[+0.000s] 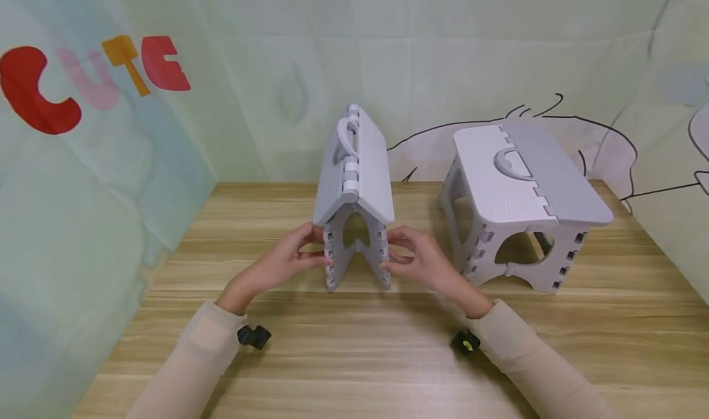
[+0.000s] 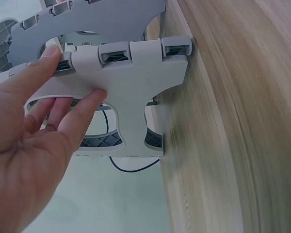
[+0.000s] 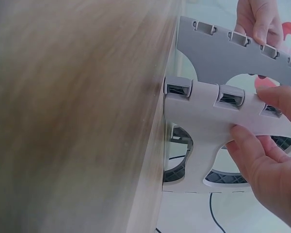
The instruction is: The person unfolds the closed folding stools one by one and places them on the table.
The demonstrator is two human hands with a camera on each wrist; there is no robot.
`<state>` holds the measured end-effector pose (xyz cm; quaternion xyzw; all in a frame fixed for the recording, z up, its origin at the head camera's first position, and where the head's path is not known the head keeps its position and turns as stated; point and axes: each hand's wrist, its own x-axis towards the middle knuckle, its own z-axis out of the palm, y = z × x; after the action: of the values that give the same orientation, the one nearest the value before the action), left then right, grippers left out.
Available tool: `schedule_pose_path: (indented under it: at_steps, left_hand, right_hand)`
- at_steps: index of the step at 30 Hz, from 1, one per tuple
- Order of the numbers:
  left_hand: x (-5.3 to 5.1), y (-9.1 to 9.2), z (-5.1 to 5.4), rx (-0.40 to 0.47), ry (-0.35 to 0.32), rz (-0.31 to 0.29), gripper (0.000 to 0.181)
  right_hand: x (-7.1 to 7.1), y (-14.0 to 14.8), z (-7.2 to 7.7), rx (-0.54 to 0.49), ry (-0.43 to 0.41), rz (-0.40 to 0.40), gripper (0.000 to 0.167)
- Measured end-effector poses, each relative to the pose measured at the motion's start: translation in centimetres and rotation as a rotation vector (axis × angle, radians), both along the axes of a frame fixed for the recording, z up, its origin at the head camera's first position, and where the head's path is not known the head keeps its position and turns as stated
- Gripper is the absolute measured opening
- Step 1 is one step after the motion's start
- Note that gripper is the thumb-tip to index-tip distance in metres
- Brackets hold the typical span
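Note:
A grey and white folding step stool point(image 1: 375, 167) stands half folded on the table, its two top panels sloping down like a roof and a loop handle at the ridge. My left hand point(image 1: 288, 258) grips its left leg panel by the hinged edge, thumb on the edge and fingers on the outer face. On the opposite side my right hand point(image 1: 418, 256) holds the right leg panel the same way. In the left wrist view the left fingers point(image 2: 82, 116) reach to the panel's cut-out. The right wrist view shows the right thumb point(image 3: 276, 97) on the hinged edge.
A second folding stool point(image 1: 515, 179), fully unfolded with a flat top, stands to the right on the wood-grain table point(image 1: 354, 357). A printed cloth backdrop point(image 1: 365, 56) hangs behind and at both sides. Small black devices sit at both wrists.

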<state>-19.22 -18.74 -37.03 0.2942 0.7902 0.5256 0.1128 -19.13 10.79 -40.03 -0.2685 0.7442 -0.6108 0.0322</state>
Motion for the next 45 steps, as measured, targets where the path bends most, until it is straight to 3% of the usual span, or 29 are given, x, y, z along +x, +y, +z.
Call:
schedule_pose_path:
  at_steps: [27,36,45]
  left_hand:
    - [0.2,-1.3,0.1,-0.019,0.034,0.008,0.043]
    - [0.3,-1.9,-0.2,-0.007,0.082,0.004,0.048]
    - [0.1,-2.2,-0.1,-0.017,0.075,-0.009,0.05]
  right_hand:
    - [0.0,-0.1,-0.2,0.002,0.006,0.004,0.045]
    - [0.1,-0.3,0.0,0.02,-0.002,-0.001,0.047]
    - [-0.1,-0.1,-0.1,0.028,0.02,-0.01,0.046]
